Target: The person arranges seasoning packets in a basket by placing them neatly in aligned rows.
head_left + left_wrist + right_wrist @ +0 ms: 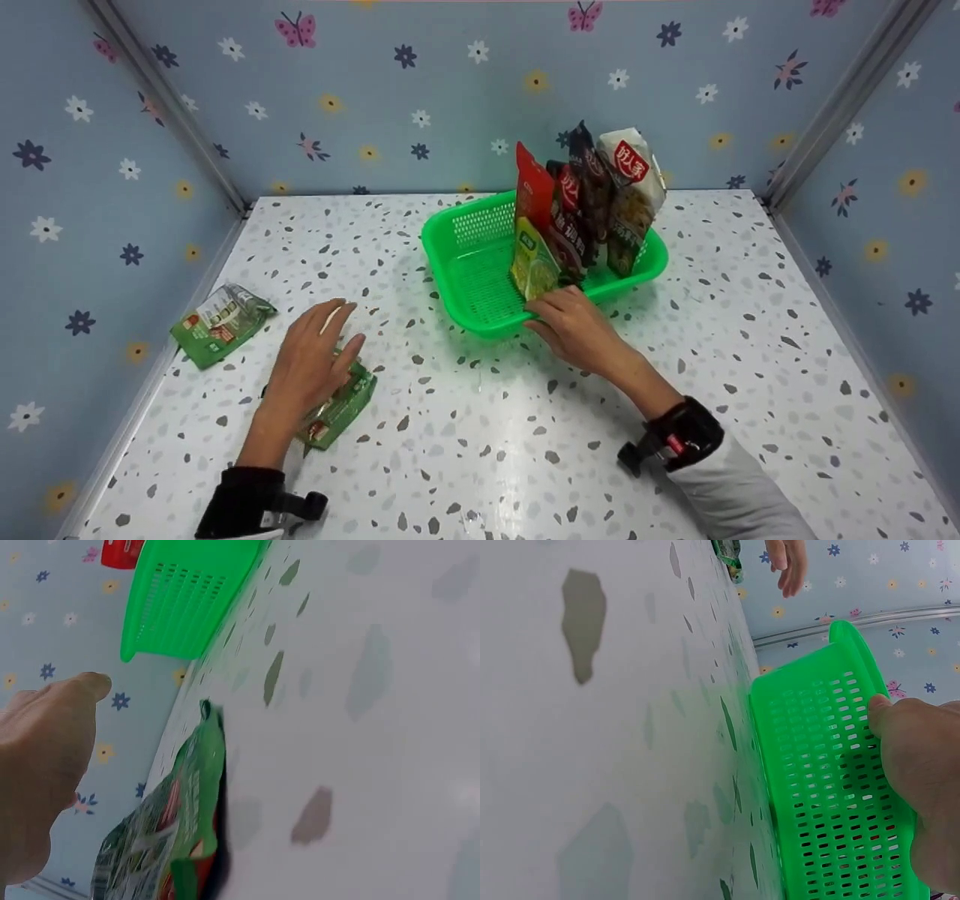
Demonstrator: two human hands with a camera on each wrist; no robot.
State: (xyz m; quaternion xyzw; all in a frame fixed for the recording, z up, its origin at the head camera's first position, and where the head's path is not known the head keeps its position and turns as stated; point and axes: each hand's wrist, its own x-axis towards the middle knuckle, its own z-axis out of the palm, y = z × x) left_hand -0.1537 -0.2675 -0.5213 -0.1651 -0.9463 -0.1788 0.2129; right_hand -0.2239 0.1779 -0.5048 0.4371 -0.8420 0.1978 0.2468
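A green plastic basket stands on the speckled table, with several seasoning packets upright in it. My right hand grips its near rim, fingers over the edge and the thumb on the outer wall, as the right wrist view shows. Just behind those fingers leans a yellow-green packet. My left hand is above a green packet that lies flat on the table. Its fingers are extended and hold nothing. In the left wrist view the hand is apart from the green packet.
Another green packet lies at the left, near the side wall. In the basket stand a red packet, dark brown packets and a white-topped packet. Flower-patterned panels enclose the table at the back and both sides.
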